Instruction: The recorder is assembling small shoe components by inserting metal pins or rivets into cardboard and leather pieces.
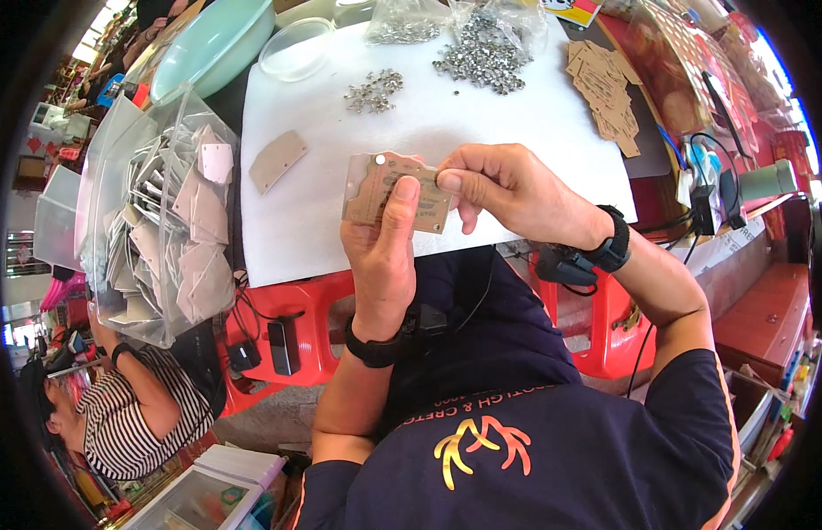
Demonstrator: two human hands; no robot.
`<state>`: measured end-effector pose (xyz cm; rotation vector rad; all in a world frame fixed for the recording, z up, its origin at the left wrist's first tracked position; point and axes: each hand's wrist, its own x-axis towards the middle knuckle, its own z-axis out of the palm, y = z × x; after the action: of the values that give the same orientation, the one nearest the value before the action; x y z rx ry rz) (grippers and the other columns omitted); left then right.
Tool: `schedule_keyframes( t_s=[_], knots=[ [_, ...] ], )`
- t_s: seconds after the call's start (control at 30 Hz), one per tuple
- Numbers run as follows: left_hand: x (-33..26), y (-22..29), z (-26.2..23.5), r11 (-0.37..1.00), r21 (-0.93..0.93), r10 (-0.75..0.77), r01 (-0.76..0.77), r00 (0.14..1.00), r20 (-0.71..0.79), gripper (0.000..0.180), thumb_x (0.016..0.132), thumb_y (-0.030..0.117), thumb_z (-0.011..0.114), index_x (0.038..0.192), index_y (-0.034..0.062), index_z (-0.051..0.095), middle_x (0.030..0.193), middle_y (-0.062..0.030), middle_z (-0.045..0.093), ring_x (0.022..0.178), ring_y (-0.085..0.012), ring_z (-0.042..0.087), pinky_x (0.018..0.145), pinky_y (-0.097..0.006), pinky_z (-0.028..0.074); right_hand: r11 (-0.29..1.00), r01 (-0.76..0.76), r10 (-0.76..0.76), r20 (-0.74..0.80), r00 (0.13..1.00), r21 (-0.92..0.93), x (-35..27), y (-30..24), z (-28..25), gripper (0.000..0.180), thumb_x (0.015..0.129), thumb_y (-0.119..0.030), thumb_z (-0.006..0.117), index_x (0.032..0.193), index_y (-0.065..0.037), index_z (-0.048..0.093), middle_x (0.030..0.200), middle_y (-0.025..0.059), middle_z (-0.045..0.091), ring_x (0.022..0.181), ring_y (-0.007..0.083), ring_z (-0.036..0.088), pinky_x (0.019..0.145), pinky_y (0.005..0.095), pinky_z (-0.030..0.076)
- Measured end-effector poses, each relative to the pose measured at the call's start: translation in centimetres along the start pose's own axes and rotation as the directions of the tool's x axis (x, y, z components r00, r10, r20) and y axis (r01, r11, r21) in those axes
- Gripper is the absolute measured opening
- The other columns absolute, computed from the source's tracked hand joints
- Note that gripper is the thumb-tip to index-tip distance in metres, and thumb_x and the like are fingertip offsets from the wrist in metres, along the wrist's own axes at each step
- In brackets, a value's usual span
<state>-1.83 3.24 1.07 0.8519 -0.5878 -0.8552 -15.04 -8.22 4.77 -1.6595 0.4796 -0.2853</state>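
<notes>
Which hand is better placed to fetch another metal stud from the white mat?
Probably the right hand: only its fingertips pinch the card's edge, and the stud pile lies on its side. The left hand grips the brown card.

A white mat (pixel 482 141) carries loose metal eyelets (pixel 484 55) and brown tags (pixel 277 160).

card (pixel 398 190) over white sheet's (pixel 482 141) near edge | rivets (pixel 483 55) far side | bag of cards (pixel 168 221) left | tag stack (pixel 605 93) right
</notes>
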Motion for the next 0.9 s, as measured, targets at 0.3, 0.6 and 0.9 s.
schedule_keyframes(
  t_s=[0.3,0.6,0.9],
  knots=[
    [0.0,0.8,0.1,0.998,0.027,0.057,-0.057,0.998,0.01,0.024,0.096,0.008,0.059,0.119,-0.0003,0.058,0.111,-0.0076,0.062,0.101,-0.0119,0.058,0.089,-0.029,0.046,0.996,0.042,-0.047,-0.06,0.997,-0.079,-0.2,-1.0,1.0,0.028,0.103,-0.022,0.05,0.103,0.004,0.062,0.073,0.0008,0.059,0.066,0.0068,0.059,0.061,0.0233,0.048],
    [0.6,1.6,0.1,0.999,0.039,0.024,-0.024,1.0,0.015,0.022,0.095,0.006,0.059,0.116,-0.0006,0.058,0.109,-0.0076,0.062,0.099,-0.012,0.058,0.088,-0.028,0.047,0.984,0.012,-0.027,-0.083,0.996,-0.177,0.1,-2.0,0.8,0.032,0.103,-0.028,0.051,0.096,0.002,0.063,0.069,0.0002,0.057,0.063,0.0064,0.055,0.058,0.0237,0.046],
    [1.1,1.0,-1.5,0.974,-0.162,-0.159,0.156,0.987,-0.006,0.024,0.095,0.007,0.057,0.119,0.0044,0.056,0.111,-0.0051,0.062,0.1,-0.0147,0.059,0.089,-0.032,0.048,0.894,0.18,-0.223,-0.06,0.973,-0.41,1.9,-0.1,1.0,0.038,0.101,-0.03,0.052,0.08,0.001,0.058,0.063,0.0048,0.055,0.053,0.0104,0.054,0.049,0.0276,0.045]
  ],
)
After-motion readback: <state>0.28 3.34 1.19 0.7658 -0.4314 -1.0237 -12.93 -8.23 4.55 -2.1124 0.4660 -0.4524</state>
